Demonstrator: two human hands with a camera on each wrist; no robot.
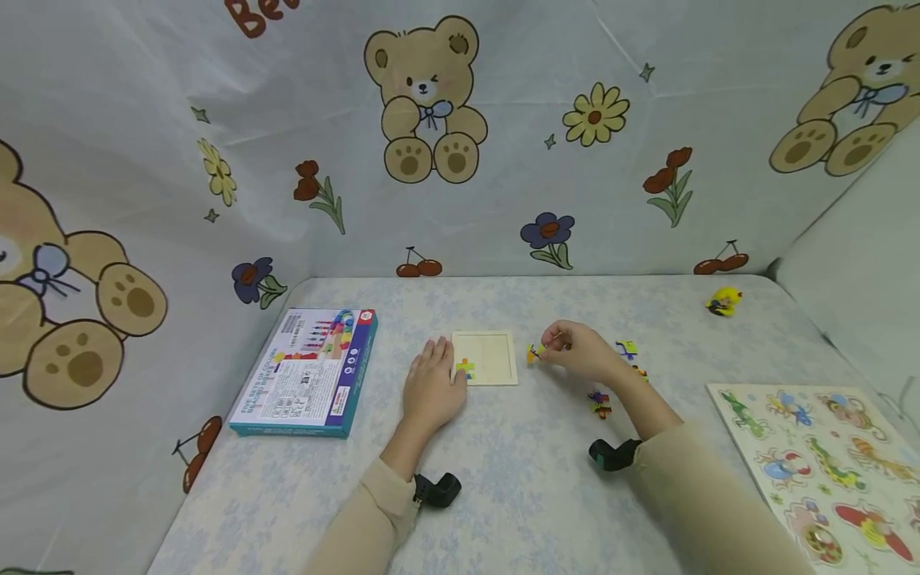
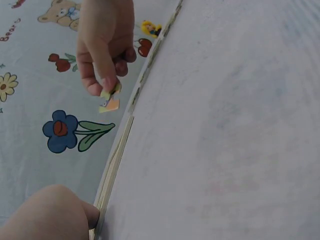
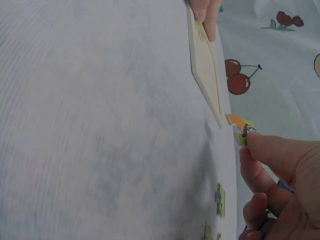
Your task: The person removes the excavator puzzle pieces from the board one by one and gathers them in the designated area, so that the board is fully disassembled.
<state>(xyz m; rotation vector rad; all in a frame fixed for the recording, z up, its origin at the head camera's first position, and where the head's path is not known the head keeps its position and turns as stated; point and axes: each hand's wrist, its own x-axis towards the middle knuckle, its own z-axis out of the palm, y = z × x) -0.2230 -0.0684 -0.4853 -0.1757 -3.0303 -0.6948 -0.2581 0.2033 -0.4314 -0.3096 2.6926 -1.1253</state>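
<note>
A shallow square puzzle tray (image 1: 497, 363) lies mid-table with a small yellow-green puzzle piece (image 1: 465, 368) in its lower left corner. My left hand (image 1: 434, 387) rests along the tray's left side, fingers straight, its thumb by that corner. Just right of the tray, my right hand (image 1: 580, 351) pinches a yellow and orange puzzle piece (image 1: 533, 354) between thumb and fingertips. In the right wrist view, this held jigsaw piece (image 3: 241, 123) hangs beside the tray's near corner, apart from it. Other loose puzzle pieces (image 1: 600, 404) lie under and beyond the right forearm.
At the left lies a flat printed box (image 1: 305, 371). A board with cartoon animal pictures (image 1: 819, 463) sits at the right edge. Toward the back right is a small yellow toy figure (image 1: 723, 301). A patterned curtain (image 1: 503, 216) hangs behind the table.
</note>
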